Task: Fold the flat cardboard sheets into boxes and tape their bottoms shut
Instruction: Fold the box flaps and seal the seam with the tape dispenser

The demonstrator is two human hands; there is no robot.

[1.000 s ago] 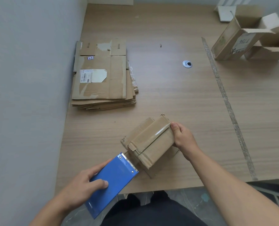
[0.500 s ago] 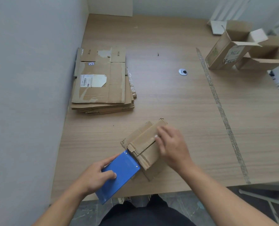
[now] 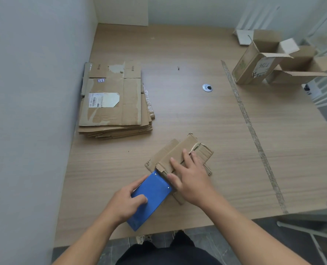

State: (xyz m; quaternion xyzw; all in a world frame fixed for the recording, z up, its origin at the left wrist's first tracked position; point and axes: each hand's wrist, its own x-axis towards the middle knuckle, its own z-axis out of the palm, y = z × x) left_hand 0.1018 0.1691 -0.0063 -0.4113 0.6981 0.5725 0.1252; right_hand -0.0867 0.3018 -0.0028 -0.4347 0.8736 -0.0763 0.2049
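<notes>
Pressing box point(image 3: 180, 150) top: R fingers point(image 3: 176, 165) spread flat on it, L fingers point(image 3: 138, 197) gripping tape dispenser point(image 3: 155, 194)

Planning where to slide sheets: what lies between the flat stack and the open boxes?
Head view: bare table, save a round metal grommet, a dark speck and a tape strip, between stack and boxes.

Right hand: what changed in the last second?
The right hand let go of the far end of the box and slid along the taped seam toward the person; it presses flat on the box by the blue tape dispenser. The left hand still grips the dispenser at the box's near end; flat sheet stack unmoved.
</notes>
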